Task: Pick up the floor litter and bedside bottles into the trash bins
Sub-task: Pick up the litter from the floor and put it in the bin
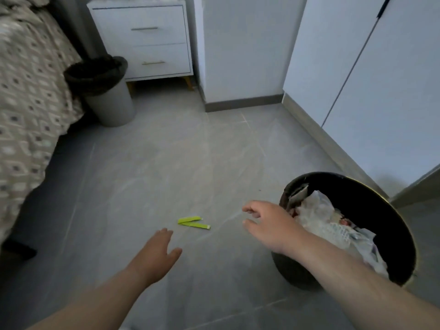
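A patterned bedspread (28,91) hangs left of a white nightstand (142,39) with 2 drawers.

The left forearm (95,296) and right forearm (345,270) are bare to the near edge; left hand (157,251) and right hand (269,222) uncovered too.

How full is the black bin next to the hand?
Partly full. The black bin holds crumpled white plastic and paper, and its dark inner wall shows bare above the heap.
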`<control>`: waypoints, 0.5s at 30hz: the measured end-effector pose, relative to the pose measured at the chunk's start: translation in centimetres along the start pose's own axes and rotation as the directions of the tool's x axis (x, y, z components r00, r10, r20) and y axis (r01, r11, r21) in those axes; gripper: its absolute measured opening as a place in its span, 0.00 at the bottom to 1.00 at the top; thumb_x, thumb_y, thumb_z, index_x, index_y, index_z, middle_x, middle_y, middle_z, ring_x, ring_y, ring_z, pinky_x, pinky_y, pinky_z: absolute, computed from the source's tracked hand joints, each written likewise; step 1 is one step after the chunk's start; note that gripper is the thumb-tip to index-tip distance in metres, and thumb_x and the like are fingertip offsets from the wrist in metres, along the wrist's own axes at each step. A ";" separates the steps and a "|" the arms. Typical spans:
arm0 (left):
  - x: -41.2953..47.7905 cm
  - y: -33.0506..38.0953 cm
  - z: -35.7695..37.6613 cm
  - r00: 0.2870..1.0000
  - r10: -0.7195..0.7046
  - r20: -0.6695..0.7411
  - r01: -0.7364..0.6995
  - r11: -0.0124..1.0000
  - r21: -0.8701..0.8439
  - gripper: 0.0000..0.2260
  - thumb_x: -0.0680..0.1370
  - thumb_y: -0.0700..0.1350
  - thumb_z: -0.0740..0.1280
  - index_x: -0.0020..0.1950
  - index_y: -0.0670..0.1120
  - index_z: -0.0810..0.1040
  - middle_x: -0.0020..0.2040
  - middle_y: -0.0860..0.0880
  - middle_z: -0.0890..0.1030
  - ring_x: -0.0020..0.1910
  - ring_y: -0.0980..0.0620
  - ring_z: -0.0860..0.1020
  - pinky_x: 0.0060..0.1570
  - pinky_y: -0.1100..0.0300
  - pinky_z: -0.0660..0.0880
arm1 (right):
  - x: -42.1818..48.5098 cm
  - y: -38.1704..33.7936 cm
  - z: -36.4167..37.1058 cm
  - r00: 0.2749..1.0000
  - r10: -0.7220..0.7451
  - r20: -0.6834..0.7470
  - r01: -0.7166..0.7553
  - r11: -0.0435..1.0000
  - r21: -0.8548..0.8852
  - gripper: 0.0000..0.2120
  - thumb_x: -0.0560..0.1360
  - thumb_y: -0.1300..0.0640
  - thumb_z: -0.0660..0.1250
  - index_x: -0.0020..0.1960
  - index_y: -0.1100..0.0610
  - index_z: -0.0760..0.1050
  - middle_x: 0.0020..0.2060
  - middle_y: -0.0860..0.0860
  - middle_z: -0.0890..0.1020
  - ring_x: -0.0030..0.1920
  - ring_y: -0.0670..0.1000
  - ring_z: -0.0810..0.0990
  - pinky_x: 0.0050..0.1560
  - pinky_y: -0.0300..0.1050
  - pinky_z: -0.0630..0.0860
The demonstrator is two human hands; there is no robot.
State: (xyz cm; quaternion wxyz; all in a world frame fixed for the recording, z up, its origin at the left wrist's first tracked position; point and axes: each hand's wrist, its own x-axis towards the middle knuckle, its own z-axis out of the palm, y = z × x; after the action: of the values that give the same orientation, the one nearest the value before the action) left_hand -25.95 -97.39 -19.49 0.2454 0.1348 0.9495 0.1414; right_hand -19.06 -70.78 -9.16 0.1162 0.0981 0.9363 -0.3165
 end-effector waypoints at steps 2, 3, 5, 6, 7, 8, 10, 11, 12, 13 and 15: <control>2.4 -0.4 0.5 1.000 0.007 -0.003 -0.007 1.000 -0.004 0.30 0.80 0.55 0.59 0.77 0.44 0.54 0.79 0.46 0.53 0.77 0.50 0.52 0.73 0.60 0.48 | 2.4 -0.1 2.2 1.000 -0.026 0.008 0.026 1.000 -0.012 0.20 0.77 0.52 0.63 0.68 0.51 0.71 0.67 0.48 0.74 0.67 0.48 0.72 0.65 0.39 0.65; 3.6 -0.5 0.8 1.000 0.014 -0.004 -0.014 1.000 -0.006 0.30 0.80 0.54 0.59 0.77 0.44 0.54 0.79 0.46 0.53 0.77 0.50 0.52 0.73 0.60 0.49 | 3.4 -0.1 3.4 0.999 -0.038 0.025 0.038 0.999 -0.023 0.20 0.77 0.52 0.63 0.68 0.51 0.71 0.67 0.49 0.74 0.67 0.48 0.72 0.66 0.40 0.65; 6.0 -0.6 1.3 0.999 0.038 -0.008 -0.038 0.999 0.002 0.30 0.80 0.54 0.59 0.77 0.44 0.54 0.78 0.45 0.54 0.77 0.51 0.53 0.73 0.61 0.49 | 5.5 0.0 5.6 0.998 -0.042 0.051 0.043 0.998 -0.037 0.19 0.76 0.51 0.63 0.67 0.52 0.72 0.67 0.49 0.75 0.67 0.49 0.72 0.66 0.40 0.66; 7.1 -0.7 1.6 0.999 0.054 -0.007 -0.054 0.999 0.008 0.29 0.80 0.53 0.59 0.77 0.44 0.54 0.78 0.45 0.54 0.77 0.51 0.54 0.72 0.62 0.49 | 6.4 0.3 6.7 0.998 -0.026 0.062 0.029 0.999 -0.040 0.19 0.76 0.51 0.63 0.67 0.52 0.72 0.66 0.50 0.75 0.66 0.49 0.73 0.65 0.40 0.66; 8.2 -0.7 1.9 0.997 0.073 -0.003 -0.073 0.997 0.014 0.29 0.80 0.53 0.60 0.77 0.44 0.54 0.78 0.45 0.54 0.77 0.51 0.54 0.72 0.62 0.49 | 7.4 0.6 7.8 0.998 -0.005 0.069 0.008 0.999 -0.041 0.19 0.76 0.51 0.63 0.66 0.52 0.73 0.66 0.50 0.75 0.66 0.50 0.73 0.65 0.41 0.67; 9.2 -0.8 2.3 0.996 0.091 0.003 -0.091 0.996 0.025 0.29 0.80 0.52 0.60 0.77 0.44 0.54 0.78 0.45 0.54 0.77 0.51 0.54 0.72 0.63 0.49 | 8.3 1.1 9.0 0.997 0.023 0.070 -0.021 0.999 -0.038 0.20 0.76 0.51 0.62 0.66 0.53 0.73 0.65 0.51 0.76 0.65 0.51 0.73 0.65 0.41 0.67; 11.3 -1.0 3.1 0.992 0.126 0.027 -0.127 0.990 0.058 0.29 0.80 0.50 0.60 0.77 0.44 0.53 0.79 0.45 0.53 0.77 0.51 0.53 0.72 0.62 0.49 | 9.7 2.3 11.2 0.993 0.104 0.059 -0.104 0.995 -0.013 0.21 0.76 0.52 0.62 0.68 0.55 0.71 0.66 0.53 0.75 0.66 0.51 0.72 0.66 0.42 0.67; 12.4 -1.3 3.5 0.989 0.143 0.039 -0.145 0.987 0.075 0.29 0.79 0.50 0.60 0.77 0.44 0.53 0.79 0.45 0.53 0.77 0.50 0.53 0.73 0.61 0.48 | 10.3 3.0 12.3 0.988 0.148 0.054 -0.148 0.989 -0.002 0.22 0.76 0.52 0.62 0.69 0.56 0.69 0.67 0.53 0.74 0.68 0.52 0.71 0.66 0.42 0.66; 13.4 -1.5 4.1 0.987 0.151 0.055 -0.156 0.984 0.089 0.29 0.79 0.49 0.61 0.77 0.44 0.53 0.79 0.45 0.53 0.77 0.50 0.53 0.74 0.60 0.49 | 10.7 3.6 13.4 0.982 0.180 0.058 -0.180 0.984 -0.007 0.24 0.76 0.52 0.62 0.71 0.56 0.67 0.69 0.54 0.71 0.69 0.53 0.69 0.68 0.43 0.64; 14.1 -1.7 4.6 0.985 0.156 0.068 -0.163 0.981 0.104 0.29 0.79 0.48 0.61 0.77 0.45 0.54 0.79 0.45 0.53 0.77 0.49 0.54 0.75 0.57 0.52 | 11.0 4.2 14.4 0.978 0.197 0.076 -0.195 0.980 -0.033 0.27 0.76 0.52 0.62 0.73 0.57 0.64 0.72 0.55 0.68 0.72 0.54 0.66 0.70 0.43 0.63; 15.4 -2.3 5.5 0.981 0.175 0.077 -0.186 0.969 0.161 0.28 0.78 0.48 0.61 0.76 0.47 0.56 0.78 0.45 0.55 0.76 0.48 0.57 0.73 0.53 0.59 | 11.3 5.4 16.2 0.966 0.221 0.132 -0.202 0.969 -0.143 0.35 0.75 0.48 0.64 0.77 0.55 0.55 0.76 0.57 0.58 0.76 0.55 0.57 0.73 0.47 0.58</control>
State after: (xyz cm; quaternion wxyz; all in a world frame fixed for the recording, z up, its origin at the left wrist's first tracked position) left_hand -36.53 -93.41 -31.49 0.2489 0.2451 0.9337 0.0783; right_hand -25.90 -75.32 -27.93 0.2242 0.1664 0.9278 -0.2475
